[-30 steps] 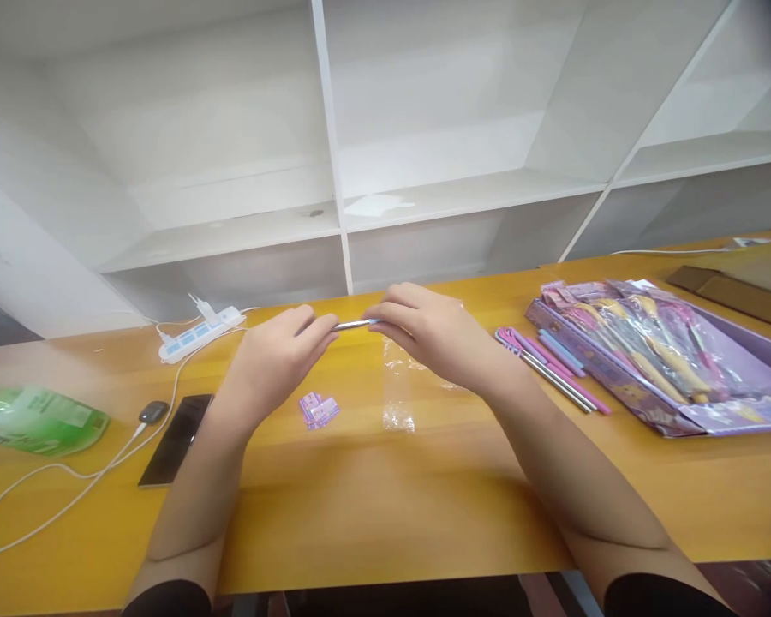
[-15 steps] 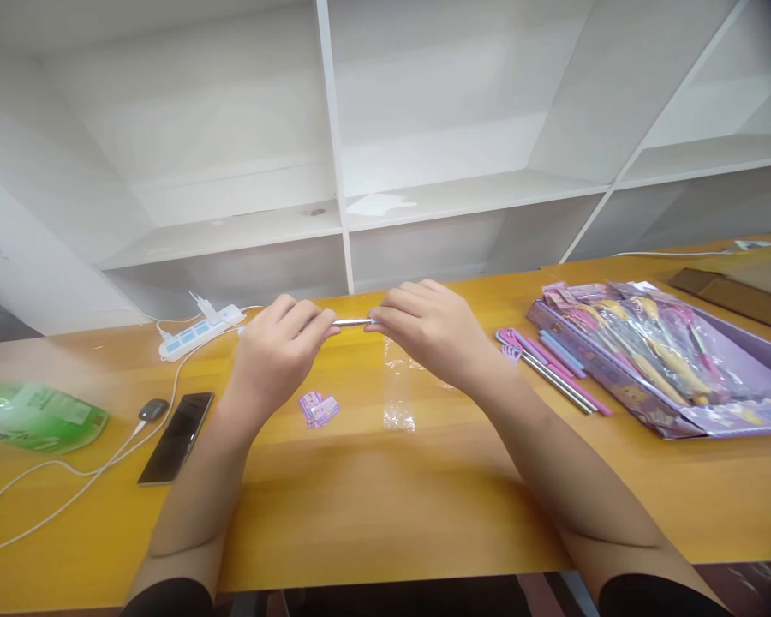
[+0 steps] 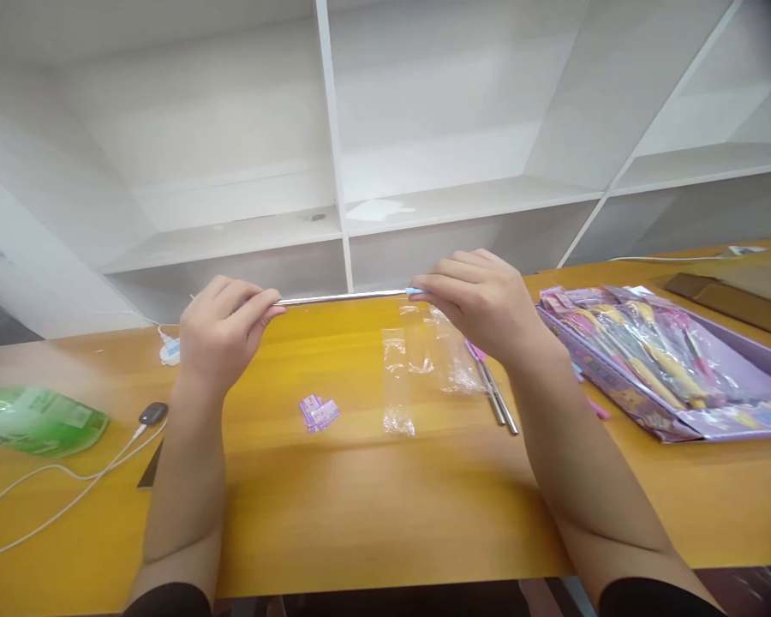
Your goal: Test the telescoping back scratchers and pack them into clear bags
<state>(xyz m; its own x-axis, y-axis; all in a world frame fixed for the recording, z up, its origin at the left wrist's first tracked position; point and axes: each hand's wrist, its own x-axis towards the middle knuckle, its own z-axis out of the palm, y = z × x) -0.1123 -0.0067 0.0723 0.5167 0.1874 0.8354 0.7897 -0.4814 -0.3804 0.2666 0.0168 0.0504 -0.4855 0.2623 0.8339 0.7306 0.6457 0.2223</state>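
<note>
A thin silver telescopic rod point(image 3: 343, 298) stretches almost level between my two hands, above the far part of the table. My left hand point(image 3: 222, 334) pinches its left end, with fingers curled over it. At the other end, my right hand point(image 3: 481, 300) grips a light blue part point(image 3: 415, 291) of the rod, mostly covered by the fingers. Clear plastic sleeves point(image 3: 398, 386) lie below and left of my right hand. Two silver rods point(image 3: 498, 398) with a pink end rest beside my right forearm. Small purple printed cards point(image 3: 319, 413) lie between the arms.
At right stands a purple display box point(image 3: 655, 420) of wrapped long-handled items; cardboard point(image 3: 738, 296) lies behind it. On the left are a green plastic pack point(image 3: 38, 420), a white cable point(image 3: 70, 480), a black plug-in piece point(image 3: 153, 414) and a partly hidden phone point(image 3: 147, 471). White shelves point(image 3: 456, 206) rise behind.
My hands have moved apart, left hand leftward and right hand rightward, both slightly up. A much longer stretch of the silver rod shows between them.
</note>
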